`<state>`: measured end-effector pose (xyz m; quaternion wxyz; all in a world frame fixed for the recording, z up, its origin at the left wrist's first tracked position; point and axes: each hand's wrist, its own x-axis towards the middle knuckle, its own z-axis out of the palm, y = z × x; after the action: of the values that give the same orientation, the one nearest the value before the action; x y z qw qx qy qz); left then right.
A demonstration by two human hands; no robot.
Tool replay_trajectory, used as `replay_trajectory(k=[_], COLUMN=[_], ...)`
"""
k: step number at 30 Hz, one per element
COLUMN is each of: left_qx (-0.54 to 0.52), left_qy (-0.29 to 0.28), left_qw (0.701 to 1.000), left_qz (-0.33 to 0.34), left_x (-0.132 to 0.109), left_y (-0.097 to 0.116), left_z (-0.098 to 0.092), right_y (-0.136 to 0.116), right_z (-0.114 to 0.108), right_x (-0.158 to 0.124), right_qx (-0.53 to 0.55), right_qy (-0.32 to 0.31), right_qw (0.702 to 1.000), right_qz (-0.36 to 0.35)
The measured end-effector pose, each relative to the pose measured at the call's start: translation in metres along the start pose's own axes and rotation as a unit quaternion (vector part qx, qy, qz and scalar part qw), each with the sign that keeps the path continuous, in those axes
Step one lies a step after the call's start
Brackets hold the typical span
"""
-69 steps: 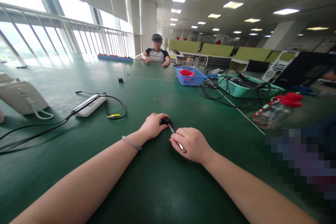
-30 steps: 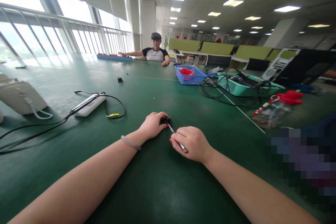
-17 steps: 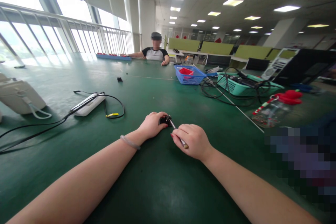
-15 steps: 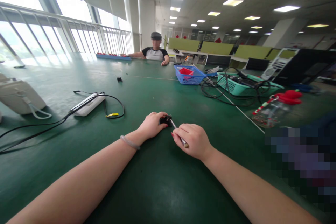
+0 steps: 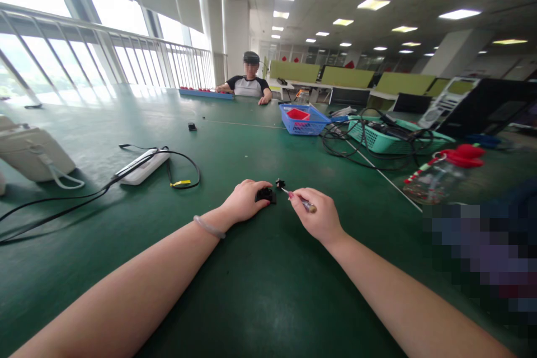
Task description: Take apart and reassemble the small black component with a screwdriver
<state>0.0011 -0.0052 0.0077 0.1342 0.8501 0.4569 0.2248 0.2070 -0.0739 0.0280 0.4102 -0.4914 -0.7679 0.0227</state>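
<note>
The left hand (image 5: pixel 245 201) grasps the block (image 5: pixel 265 197) on the table (image 5: pixel 251 285); the right hand (image 5: pixel 321 215) pinches the tool (image 5: pixel 309 207), its tip at the small black part (image 5: pixel 280 183) just beside the block. Whether the tip bears that part is unclear. If it does, a jerk could shed it; a slack left hold could let the block slide.

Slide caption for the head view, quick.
Left hand grips a black part on the green table; right hand holds a slim tool pointed at a smaller dark piece.
</note>
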Motion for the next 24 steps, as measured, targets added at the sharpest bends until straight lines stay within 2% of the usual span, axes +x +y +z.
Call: replay_trajectory(k=[5,9,13,19,24], left_qx=[0.007,0.005,-0.005,-0.015,-0.011], left_qy=[-0.002,-0.002,0.001,0.008,0.012], left_qw=[1.0,1.0,1.0,1.0,1.0], left_qz=[0.023,0.023,0.026,0.025,0.024], left_x=[0.0,-0.001,0.0,0.0,-0.001], left_y=[-0.001,-0.002,-0.003,-0.004,-0.005], left_z=[0.0,0.001,0.002,0.003,0.004], right_y=[0.009,0.015,0.012,-0.003,-0.007], right_z=[0.007,0.014,0.012,0.005,0.002], right_x=[0.0,0.0,0.001,0.001,0.0], right_qx=[0.174,0.222,0.177,0.073,0.052], right_qy=[-0.022,-0.044,-0.073,-0.105,-0.104], right_qw=[0.979,0.963,0.974,0.991,0.993], right_qz=[0.104,0.145,0.121,0.04,0.028])
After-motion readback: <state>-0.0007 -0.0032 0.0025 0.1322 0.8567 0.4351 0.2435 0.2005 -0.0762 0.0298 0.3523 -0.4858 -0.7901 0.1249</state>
